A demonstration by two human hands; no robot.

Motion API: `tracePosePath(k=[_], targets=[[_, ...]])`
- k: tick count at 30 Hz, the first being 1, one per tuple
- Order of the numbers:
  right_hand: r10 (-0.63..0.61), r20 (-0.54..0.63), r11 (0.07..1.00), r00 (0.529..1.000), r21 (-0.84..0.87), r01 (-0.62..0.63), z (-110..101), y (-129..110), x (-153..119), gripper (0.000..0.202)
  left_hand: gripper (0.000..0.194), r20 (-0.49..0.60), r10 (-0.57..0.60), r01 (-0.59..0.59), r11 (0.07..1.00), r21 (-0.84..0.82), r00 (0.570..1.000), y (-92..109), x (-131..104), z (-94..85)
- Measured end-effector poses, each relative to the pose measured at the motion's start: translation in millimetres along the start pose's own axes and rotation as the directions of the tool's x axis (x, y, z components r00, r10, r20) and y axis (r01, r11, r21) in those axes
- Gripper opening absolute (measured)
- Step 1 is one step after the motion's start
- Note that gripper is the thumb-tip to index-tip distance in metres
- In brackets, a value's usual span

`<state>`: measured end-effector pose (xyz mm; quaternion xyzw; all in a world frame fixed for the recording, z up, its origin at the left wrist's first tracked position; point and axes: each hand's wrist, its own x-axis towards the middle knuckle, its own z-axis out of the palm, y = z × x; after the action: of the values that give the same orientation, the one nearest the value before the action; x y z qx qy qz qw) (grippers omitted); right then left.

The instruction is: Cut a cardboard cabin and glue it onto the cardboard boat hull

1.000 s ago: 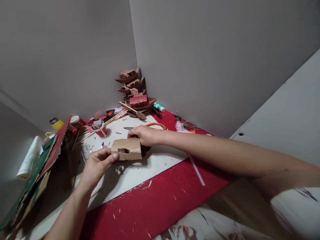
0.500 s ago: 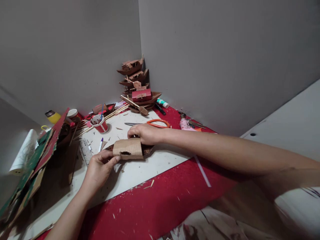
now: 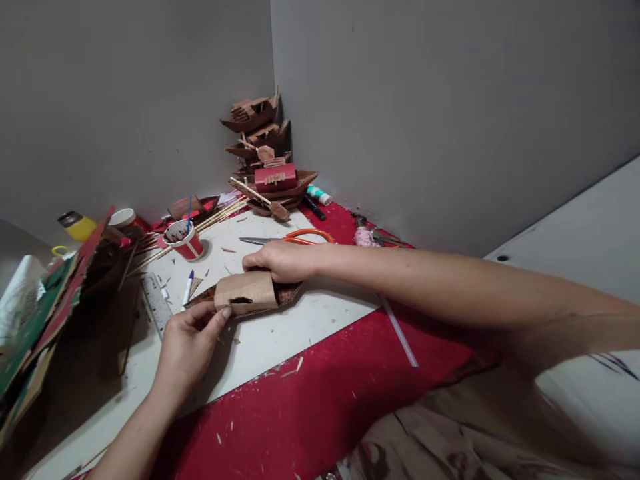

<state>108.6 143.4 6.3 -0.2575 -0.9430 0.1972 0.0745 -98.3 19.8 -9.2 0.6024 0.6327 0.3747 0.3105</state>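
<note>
A curved tan cardboard canopy (image 3: 245, 291) with a ragged dark hole in its near side sits across a small brown model boat (image 3: 289, 295). The boat rests on the white board, its two ends showing beyond the canopy. My left hand (image 3: 193, 340) pinches the canopy's near left corner, thumb in front and fingers by the hull. Reaching over from the right, my right hand (image 3: 287, 261) has its fingers curled at the canopy's far edge; its fingertips are partly hidden behind the cardboard. Just beyond lie scissors with orange handles (image 3: 313, 235).
Finished model boats (image 3: 275, 177) are stacked in the corner. A red-and-white paper cup (image 3: 189, 247) stands left of them, near thin sticks (image 3: 220, 223) and a purple-tipped marker (image 3: 188, 288). Cardboard sheets (image 3: 65, 307) lean at left. A pink-wrapped tool (image 3: 363, 235) lies at right.
The canopy has settled lower onto the boat, with more of the hull's near rim showing below it. Both hands stay on it. The whole view has shifted slightly.
</note>
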Motion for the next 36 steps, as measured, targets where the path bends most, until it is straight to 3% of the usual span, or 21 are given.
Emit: tracePosePath(k=[4, 9, 14, 17, 20, 23, 25, 29, 32, 36], targets=[[-0.026, 0.033, 0.998, 0.999, -0.057, 0.028, 0, 3, 2, 0.036, 0.026, 0.025, -0.034, 0.032, 0.997, 0.073, 0.999, -4, -1, -3.3], [-0.001, 0.020, 0.993, 1.000, -0.114, 0.004, 2, 8, 8, 0.047, 0.030, -0.023, -0.069, 0.071, 0.990, 0.125, 0.997, -7, -3, -0.5], [0.033, 0.073, 0.992, 0.997, -0.120, -0.024, -1, 5, 12, 0.028, 0.029, -0.162, -0.100, 0.128, 0.976, 0.174, 0.982, -6, -4, 4.0], [0.045, 0.061, 0.991, 0.997, -0.131, -0.037, -2, 3, 11, 0.026, 0.034, -0.205, -0.195, 0.232, 0.957, 0.173, 0.959, -3, -7, 6.1], [0.027, 0.035, 0.988, 0.999, -0.152, -0.021, -2, 1, 7, 0.020, 0.045, -0.187, -0.382, 0.393, 0.919, 0.026, 0.905, 3, -14, 11.6], [0.003, 0.034, 0.991, 0.999, -0.131, 0.002, -1, 0, 0, 0.017, 0.053, -0.044, -0.489, 0.474, 0.861, -0.185, 0.871, 11, -20, 19.4], [0.006, 0.026, 0.995, 1.000, -0.103, -0.003, -1, -1, -3, 0.018, 0.046, 0.001, -0.480, 0.468, 0.855, -0.222, 0.877, 15, -22, 23.6], [-0.008, -0.005, 0.995, 1.000, -0.098, 0.008, -2, 2, -3, 0.020, 0.031, -0.080, -0.445, 0.426, 0.887, -0.180, 0.892, 15, -21, 27.1], [-0.015, 0.000, 0.996, 1.000, -0.090, 0.015, -3, 1, -3, 0.020, 0.029, -0.096, -0.440, 0.426, 0.894, -0.143, 0.893, 11, -20, 27.7], [0.037, 0.030, 0.997, 0.999, -0.068, -0.035, -4, -4, -6, 0.021, 0.034, -0.068, -0.339, 0.329, 0.935, -0.132, 0.938, 6, -22, 27.4]])
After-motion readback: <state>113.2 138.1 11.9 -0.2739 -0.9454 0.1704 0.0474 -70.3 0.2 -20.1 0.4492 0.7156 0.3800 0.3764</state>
